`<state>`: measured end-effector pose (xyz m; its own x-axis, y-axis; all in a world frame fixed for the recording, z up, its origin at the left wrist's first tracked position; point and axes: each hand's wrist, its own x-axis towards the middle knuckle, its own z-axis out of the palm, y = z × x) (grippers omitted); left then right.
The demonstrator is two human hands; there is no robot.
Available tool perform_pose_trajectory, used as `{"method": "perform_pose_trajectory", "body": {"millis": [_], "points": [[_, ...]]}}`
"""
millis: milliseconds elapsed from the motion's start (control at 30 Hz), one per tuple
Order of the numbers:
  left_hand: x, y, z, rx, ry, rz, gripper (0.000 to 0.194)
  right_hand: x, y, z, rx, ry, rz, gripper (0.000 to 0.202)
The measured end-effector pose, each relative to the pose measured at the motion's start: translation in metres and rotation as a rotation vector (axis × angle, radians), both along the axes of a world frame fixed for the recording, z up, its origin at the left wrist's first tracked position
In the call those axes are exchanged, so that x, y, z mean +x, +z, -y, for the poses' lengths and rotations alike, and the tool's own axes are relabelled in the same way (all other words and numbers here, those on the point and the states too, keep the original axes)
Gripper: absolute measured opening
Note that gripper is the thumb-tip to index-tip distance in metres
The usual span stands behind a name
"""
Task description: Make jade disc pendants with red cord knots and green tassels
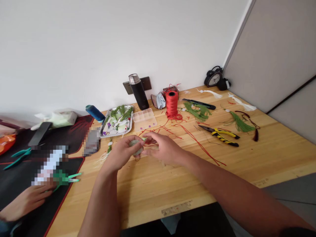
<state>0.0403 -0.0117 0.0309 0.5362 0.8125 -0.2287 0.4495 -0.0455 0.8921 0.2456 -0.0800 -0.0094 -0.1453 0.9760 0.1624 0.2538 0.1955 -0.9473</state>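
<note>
Wall and table: plain white wall (98, 39) behind; wooden table (153, 191), light and grained.
Left hand: left hand (122, 150), closed on a round grey-green disc (135, 147), thumb across its face.
Right hand: right hand (165, 148), fingers curved toward the disc, by a small light-green bit (144, 139); whether it is pinched, cannot tell.
Disc position: between the two hands, above the table, near the middle.
Behind the hands: red cords (197, 141), loose, trailing right; clear compartment box (145, 119); metal tray (116, 135) bearing green tassels and small pieces.
Back row: black flask (140, 95), steel-topped; red thread spool (171, 104), upright, loose thread at its foot; blue thread spool (95, 113), tilted, beside the tray.
Right side: pliers (223, 135), yellow-and-black handles; dark cutter (201, 104) behind a bunch of green tassels; alarm clock (213, 78) in the far corner.
Left side: co-worker's hand (34, 197) at green-handled scissors (74, 177), over a black mat (71, 197).
In the way: cords close behind the fingertips; tray and compartment box beyond; pliers off the right wrist.
Edges and room: front edge below the forearms, worn in one patch; bare wood from the hands to that edge; red-bordered mat edge limits the left.
</note>
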Motion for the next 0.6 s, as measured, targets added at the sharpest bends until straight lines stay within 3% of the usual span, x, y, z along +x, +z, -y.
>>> {"method": "perform_pose_trajectory", "body": {"millis": [100, 333, 600], "points": [[0.004, -0.003, 0.002, -0.039, -0.019, 0.018, 0.042, -0.003, 0.0, 0.001, -0.073, 0.084, -0.131, 0.051], [0.003, 0.003, 0.002, -0.024, -0.014, 0.019, 0.048, -0.001, -0.006, -0.006, -0.131, 0.007, -0.205, 0.018], [-0.001, 0.007, 0.002, -0.024, -0.036, -0.018, 0.059, 0.002, -0.002, -0.009, -0.169, 0.011, -0.239, 0.013]]}}
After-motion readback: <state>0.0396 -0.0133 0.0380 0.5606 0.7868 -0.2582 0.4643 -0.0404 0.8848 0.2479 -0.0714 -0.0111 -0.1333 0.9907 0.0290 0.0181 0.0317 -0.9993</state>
